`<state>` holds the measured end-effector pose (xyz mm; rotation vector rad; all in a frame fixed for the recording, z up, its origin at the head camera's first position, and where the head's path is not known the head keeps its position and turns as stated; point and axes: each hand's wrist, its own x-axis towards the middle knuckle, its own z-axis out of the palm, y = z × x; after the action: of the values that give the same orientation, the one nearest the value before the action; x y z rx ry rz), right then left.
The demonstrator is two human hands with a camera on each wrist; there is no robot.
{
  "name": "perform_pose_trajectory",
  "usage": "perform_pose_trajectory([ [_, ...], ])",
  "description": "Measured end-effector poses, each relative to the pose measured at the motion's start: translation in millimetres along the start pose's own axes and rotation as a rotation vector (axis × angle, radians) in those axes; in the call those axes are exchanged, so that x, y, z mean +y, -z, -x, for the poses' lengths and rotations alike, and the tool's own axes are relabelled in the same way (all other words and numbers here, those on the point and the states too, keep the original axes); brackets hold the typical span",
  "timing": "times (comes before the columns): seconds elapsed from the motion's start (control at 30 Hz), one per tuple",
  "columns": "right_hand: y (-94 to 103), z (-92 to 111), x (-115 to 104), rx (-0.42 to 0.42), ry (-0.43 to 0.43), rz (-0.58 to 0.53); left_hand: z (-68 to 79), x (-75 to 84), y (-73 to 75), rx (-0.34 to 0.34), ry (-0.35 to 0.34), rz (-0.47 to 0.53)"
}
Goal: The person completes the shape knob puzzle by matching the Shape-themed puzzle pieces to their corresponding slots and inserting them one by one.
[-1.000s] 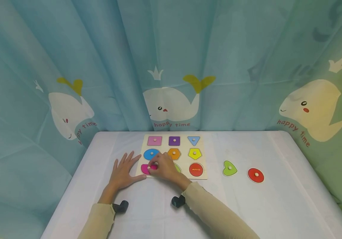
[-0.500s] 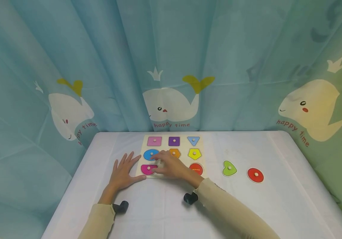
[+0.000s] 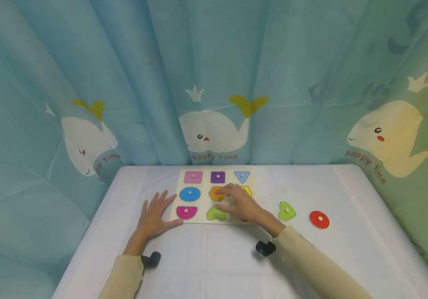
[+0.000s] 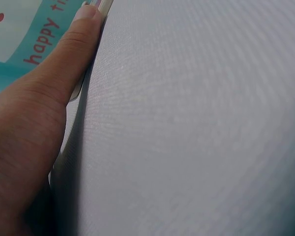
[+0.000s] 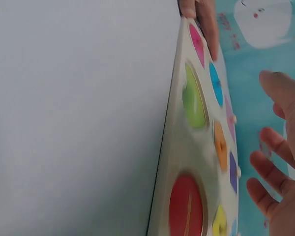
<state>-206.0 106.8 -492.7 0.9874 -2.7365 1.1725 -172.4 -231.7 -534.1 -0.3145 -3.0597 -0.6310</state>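
Note:
A wooden shape puzzle board (image 3: 199, 218) lies on the white table. My left hand (image 3: 154, 218) rests flat beside it, fingers spread, with thumb and forefinger at the board's left edge. Above the board hovers my right hand (image 3: 243, 204), its fingers loosely bent and holding nothing, also seen in the right wrist view. Near its fingertips are the orange hexagon (image 3: 215, 194) and a green heart-shaped recess (image 3: 216, 214). A magenta half-circle piece (image 3: 186, 212) sits at the near left corner. The red round recess (image 5: 186, 206) is mostly hidden by my right hand in the head view.
To the right of the board lie a loose green heart piece (image 3: 287, 211) and a loose red circle piece (image 3: 319, 219), each with a knob. Several other knobbed shapes, such as the blue oval (image 3: 189, 194), sit in the board. A blue whale-print curtain (image 3: 292, 124) hangs behind.
My right hand has let go of the magenta half-circle's knob and moved right across the board, uncovering the heart recess. My left hand has stayed in place.

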Motion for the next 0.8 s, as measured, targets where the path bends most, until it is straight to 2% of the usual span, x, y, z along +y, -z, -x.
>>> perform_pose_trajectory([
  [0.1, 10.8, 13.3, 10.5, 0.053, -0.018, -0.027, 0.5, 1.3, 0.7, -0.003, 0.000, -0.001],
  [0.23, 25.9, 30.1, 20.0, 0.114, -0.094, -0.055, 1.0, 2.8, 1.9, -0.002, 0.004, 0.002],
  [0.33, 38.0, 45.6, 28.9, 0.166, -0.119, -0.050, 0.8, 3.0, 1.2, -0.010, 0.006, 0.003],
  [0.53, 63.0, 81.4, 53.8, 0.255, -0.172, 0.025, -0.3, 1.3, -0.1, -0.005, -0.002, -0.003],
  [0.67, 75.8, 100.9, 66.8, 0.280, -0.230, 0.066, -0.8, -0.5, -0.1, -0.001, -0.002, -0.010],
  [0.8, 83.2, 115.6, 74.4, 0.308, -0.252, 0.079, -0.9, -1.7, -1.0, -0.008, 0.000, -0.003],
])
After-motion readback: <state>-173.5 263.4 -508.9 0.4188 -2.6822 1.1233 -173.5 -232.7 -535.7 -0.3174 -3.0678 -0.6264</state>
